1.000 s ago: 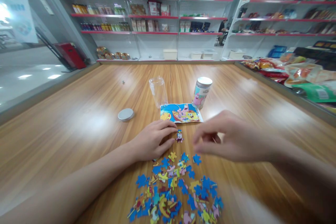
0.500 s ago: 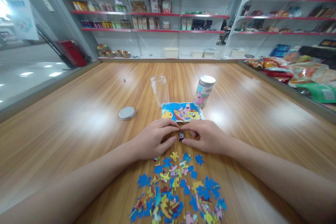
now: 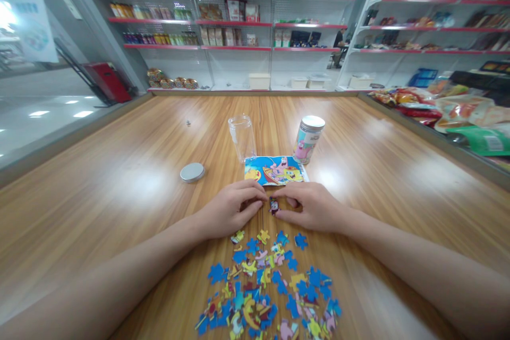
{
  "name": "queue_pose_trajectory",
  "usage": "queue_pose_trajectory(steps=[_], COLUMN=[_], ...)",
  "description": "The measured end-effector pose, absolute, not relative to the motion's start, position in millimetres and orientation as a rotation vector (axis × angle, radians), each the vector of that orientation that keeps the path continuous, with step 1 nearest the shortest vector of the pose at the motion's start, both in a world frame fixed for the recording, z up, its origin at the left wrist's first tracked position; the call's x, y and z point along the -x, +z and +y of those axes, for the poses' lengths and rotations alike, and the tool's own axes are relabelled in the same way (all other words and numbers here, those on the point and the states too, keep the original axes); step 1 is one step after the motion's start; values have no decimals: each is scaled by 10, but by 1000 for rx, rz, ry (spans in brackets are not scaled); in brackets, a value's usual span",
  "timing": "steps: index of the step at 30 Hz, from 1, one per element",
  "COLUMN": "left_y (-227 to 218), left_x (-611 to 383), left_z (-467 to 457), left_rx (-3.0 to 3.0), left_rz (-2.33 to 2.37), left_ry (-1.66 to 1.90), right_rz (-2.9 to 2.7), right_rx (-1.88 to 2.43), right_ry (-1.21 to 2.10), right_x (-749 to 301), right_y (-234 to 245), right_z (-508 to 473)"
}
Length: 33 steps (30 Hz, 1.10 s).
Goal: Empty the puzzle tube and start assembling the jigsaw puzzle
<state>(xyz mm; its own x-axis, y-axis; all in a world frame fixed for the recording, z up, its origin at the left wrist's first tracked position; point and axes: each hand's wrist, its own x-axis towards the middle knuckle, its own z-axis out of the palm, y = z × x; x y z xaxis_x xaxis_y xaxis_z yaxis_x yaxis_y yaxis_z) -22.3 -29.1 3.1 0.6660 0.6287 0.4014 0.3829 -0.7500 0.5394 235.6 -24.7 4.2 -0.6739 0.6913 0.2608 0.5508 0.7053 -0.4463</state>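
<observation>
A small dark jigsaw puzzle piece with a cartoon face lies on the wooden table between my hands. My right hand has it between index finger and thumb, at its top and lower edge. Just left of the piece, my left hand has thumb and fingertips drawn together; nothing shows between them. Above both hands lies a cartoon picture sheet with a boat and figures on blue. Below them spreads a loose heap of puzzle pieces, many blue, others yellow and pink, some overlapping.
Behind the sheet stand a clear open jar and a lidded cartoon jar. A silver lid lies to the left. Snack packets crowd the right side. Stocked shelves line the back, and a person is far off.
My left hand has drawn slightly left, away from the small piece, and its thumb and fingertips have come together. My right hand stays at the piece.
</observation>
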Motion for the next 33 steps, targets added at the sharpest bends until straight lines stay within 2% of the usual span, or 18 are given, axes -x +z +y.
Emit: queue_pose_trajectory(steps=[15, 33], left_y=[-35, -23], left_x=[240, 241], left_z=[-299, -290], left_rx=[-2674, -2679], left_rz=[766, 710], left_ry=[686, 691], right_rz=[-2513, -2496], right_rx=[993, 1003], right_ry=[475, 462], right_x=[-2356, -2326], right_y=[49, 61], right_z=[-234, -254])
